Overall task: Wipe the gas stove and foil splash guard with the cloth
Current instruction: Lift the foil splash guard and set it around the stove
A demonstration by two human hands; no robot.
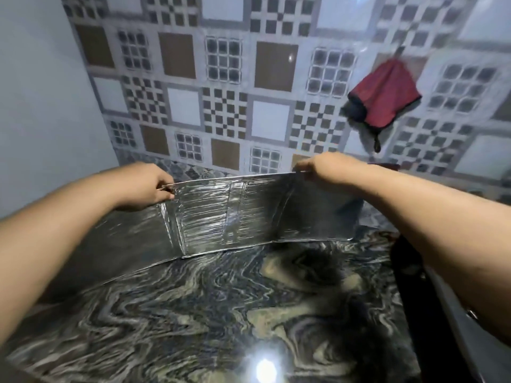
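The foil splash guard [221, 211] stands upright on the dark marbled countertop [210, 308], its silver panels folded into a shallow arc near the tiled wall. My left hand [149, 186] pinches its top edge at the left corner. My right hand [323, 170] pinches the top edge at the right corner. A red cloth [387, 92] hangs from a hook on the wall at the upper right. A dark edge at the far right [431, 313] may be the gas stove, mostly cut off by my right forearm.
Patterned wall tiles [229, 111] rise straight behind the guard. A plain pale wall [41, 106] closes the left side. A bright lamp reflection [265, 369] glares on the counter near the front edge.
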